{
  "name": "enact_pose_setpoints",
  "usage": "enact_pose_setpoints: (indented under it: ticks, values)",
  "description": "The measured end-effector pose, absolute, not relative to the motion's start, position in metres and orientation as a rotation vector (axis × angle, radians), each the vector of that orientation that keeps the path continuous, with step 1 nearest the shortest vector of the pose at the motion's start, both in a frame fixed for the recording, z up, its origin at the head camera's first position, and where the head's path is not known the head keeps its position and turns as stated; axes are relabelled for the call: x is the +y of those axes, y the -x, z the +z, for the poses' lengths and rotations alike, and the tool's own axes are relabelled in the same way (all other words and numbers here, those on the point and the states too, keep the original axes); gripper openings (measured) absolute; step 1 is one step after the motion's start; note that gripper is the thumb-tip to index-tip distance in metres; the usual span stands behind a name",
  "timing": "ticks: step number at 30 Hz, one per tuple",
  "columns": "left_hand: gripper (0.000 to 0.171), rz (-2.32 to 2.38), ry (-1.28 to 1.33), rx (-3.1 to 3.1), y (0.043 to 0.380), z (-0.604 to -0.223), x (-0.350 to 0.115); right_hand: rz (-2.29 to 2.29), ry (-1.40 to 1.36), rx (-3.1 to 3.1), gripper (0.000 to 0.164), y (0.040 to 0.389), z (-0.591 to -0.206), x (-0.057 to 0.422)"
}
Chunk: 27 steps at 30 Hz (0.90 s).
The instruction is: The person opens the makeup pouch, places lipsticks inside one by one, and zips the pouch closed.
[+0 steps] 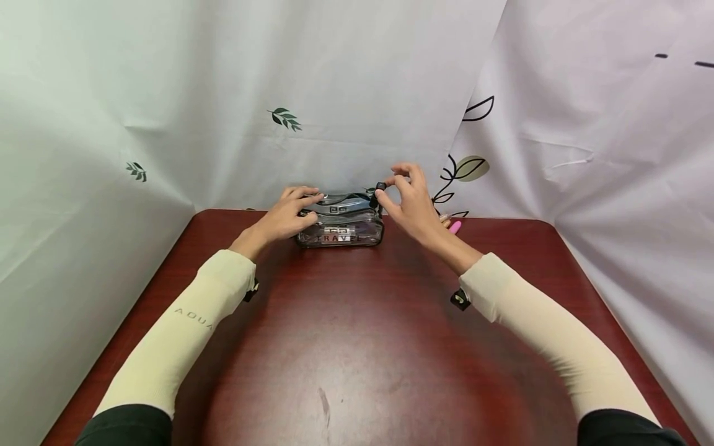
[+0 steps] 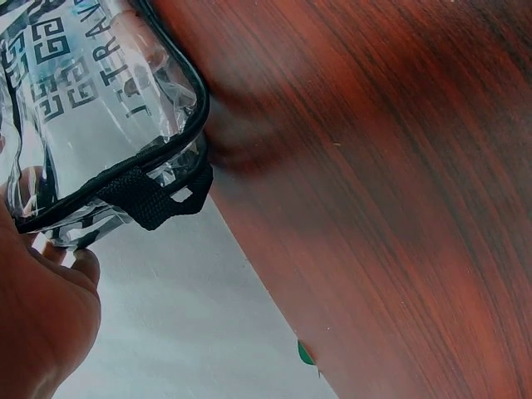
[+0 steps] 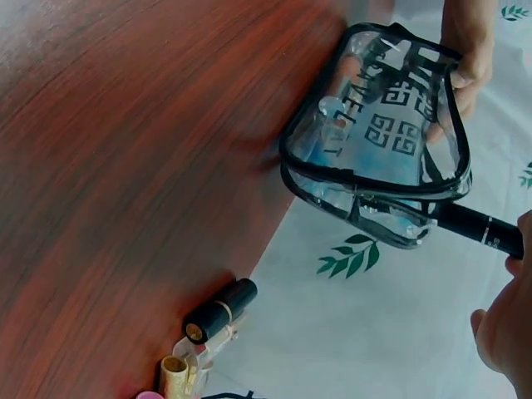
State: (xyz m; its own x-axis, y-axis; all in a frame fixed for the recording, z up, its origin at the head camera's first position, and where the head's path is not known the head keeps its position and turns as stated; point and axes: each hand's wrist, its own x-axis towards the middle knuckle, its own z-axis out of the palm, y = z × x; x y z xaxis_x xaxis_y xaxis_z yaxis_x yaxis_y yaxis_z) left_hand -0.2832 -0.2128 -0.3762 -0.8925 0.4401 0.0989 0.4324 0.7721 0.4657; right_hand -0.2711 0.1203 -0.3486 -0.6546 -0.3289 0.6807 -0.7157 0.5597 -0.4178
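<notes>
A clear plastic travel pouch [image 1: 357, 238] with black piping and printed lettering stands near the back edge of the table. At its left end, my left hand [image 1: 291, 212] holds the upper rim, thumb in front and fingers over the top. My right hand [image 1: 411, 203] pinches a black cosmetic tube [image 3: 492, 233] with a thin light band. This tube reaches the pouch's right end at the top, and its far tip overlaps the opening in the right wrist view. Through the clear walls some bluish contents show. A black fabric tab [image 2: 154, 197] sticks out from the pouch's left end.
Behind my right hand, small cosmetics lie at the table's back edge: a black tube [image 3: 220, 312], a gold tube [image 3: 173, 376] and a pink item [image 1: 455, 227]. A white leaf-print curtain [image 1: 357, 80] hangs behind the dark red table [image 1: 357, 334].
</notes>
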Motion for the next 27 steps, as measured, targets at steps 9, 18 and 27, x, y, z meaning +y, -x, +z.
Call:
enact_pose_setpoints:
  ticks: [9,18,27]
  values:
    - [0.068,0.763,-0.748,2.942,0.284,-0.377,-0.212,0.951,-0.861,-2.283,0.025,0.270,-0.356,0.113]
    - [0.068,0.763,-0.748,2.939,0.284,-0.377,-0.212,0.952,-0.864,-2.323,0.025,0.270,-0.361,0.110]
    - [0.068,0.756,-0.739,2.944,0.283,-0.377,-0.212,0.962,-0.870,-2.384,0.026,0.270,-0.361,0.105]
